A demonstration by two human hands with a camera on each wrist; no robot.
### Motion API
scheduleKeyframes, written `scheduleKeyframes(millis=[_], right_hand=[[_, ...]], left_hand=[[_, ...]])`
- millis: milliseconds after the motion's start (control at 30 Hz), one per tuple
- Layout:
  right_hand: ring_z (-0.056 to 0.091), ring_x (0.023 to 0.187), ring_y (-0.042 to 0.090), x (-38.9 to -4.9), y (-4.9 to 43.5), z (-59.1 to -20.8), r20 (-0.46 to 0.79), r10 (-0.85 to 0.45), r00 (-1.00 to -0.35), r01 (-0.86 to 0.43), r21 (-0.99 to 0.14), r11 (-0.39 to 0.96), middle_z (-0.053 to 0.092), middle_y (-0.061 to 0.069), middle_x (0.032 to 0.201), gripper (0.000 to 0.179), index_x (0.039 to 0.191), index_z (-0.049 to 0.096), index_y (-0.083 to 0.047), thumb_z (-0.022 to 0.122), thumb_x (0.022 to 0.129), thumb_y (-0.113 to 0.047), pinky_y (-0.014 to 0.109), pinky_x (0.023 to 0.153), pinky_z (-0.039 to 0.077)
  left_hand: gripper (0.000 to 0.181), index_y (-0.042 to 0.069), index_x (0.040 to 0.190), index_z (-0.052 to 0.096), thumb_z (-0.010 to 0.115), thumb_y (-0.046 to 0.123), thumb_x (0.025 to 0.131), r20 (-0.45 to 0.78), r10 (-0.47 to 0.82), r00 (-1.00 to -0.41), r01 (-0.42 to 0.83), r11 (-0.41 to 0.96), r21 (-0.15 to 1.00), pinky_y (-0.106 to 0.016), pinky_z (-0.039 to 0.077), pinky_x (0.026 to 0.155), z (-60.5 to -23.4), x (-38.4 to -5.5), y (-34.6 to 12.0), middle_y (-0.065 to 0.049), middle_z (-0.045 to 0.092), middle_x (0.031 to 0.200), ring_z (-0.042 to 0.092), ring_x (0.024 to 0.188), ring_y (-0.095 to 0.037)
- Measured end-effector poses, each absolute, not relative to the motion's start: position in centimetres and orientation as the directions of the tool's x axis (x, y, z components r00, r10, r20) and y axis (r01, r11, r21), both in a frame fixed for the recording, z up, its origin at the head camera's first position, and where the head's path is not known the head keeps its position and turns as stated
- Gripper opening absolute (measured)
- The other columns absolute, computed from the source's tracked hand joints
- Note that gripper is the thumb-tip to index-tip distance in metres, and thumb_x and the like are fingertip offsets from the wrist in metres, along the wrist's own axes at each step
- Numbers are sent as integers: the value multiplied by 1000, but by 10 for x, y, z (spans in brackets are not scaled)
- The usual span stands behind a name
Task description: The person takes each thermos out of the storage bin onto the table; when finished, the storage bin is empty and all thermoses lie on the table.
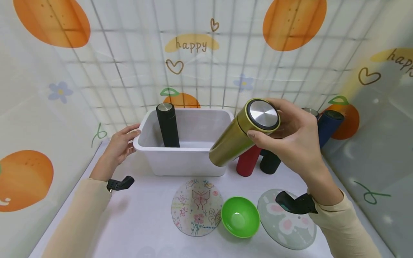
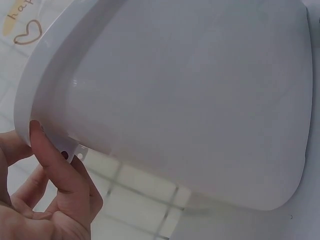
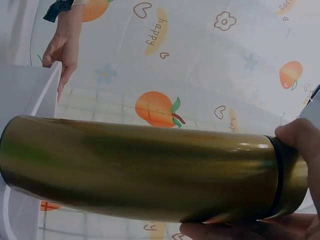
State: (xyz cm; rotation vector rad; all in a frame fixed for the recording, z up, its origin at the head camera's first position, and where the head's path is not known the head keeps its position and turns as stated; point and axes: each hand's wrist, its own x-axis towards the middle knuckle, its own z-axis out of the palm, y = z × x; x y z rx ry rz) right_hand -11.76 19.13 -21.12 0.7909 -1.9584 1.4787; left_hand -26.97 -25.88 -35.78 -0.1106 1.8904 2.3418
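My right hand (image 1: 295, 134) grips a gold thermos (image 1: 230, 139) around its lid end. The thermos is tilted, its silver-topped lid up toward me and its base over the front right of a white bin (image 1: 187, 161). In the right wrist view the gold thermos (image 3: 140, 167) spans most of the picture. At the bin's left end, my left hand (image 1: 120, 145) holds the rim, with fingers and thumb about the edge in the left wrist view (image 2: 55, 185). Inside the bin a black thermos (image 1: 167, 125) stands leaning slightly at the left.
Right of the bin stand a red bottle (image 1: 247, 163), a black bottle (image 1: 270, 163) and a blue bottle (image 1: 329, 125), partly behind my right hand. In front lie a butterfly-patterned round mat (image 1: 193, 208), a green bowl (image 1: 240, 217) and a grey-green mat (image 1: 290, 233). Printed curtains surround the table.
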Motion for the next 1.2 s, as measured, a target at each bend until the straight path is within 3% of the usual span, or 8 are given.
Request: scheduleKeyframes(millis=[567,1000,1200], right_hand=[[68,78,16,-93,217,-229,681,-110,-724,-650,-621,438,71,6,101,65,125,67,-3,85,64,14,20,67,55],[69,85,9,-88,246,-251,605,-40,-795,-527,-656,541,70,-3,107,64,129,65,-5,85,70,10,18,68,55],[67,79,6,-90,256,-262,577,23,-816,-457,-669,586,69,-8,100,63,128,67,-7,87,70,7,15,67,53]], left_hand=[[51,10,143,48,68,16,97,-121,59,-991,-131,-228,965,-24,56,62,-360,-270,-259,-2,63,107,67,82,-14],[53,11,146,48,69,17,97,-120,54,-991,-130,-234,964,-24,56,61,-362,-271,-261,-2,64,107,67,81,-14],[55,9,147,45,68,17,97,-129,56,-990,-138,-228,964,-24,56,61,-361,-271,-259,-2,63,108,67,81,-14]])
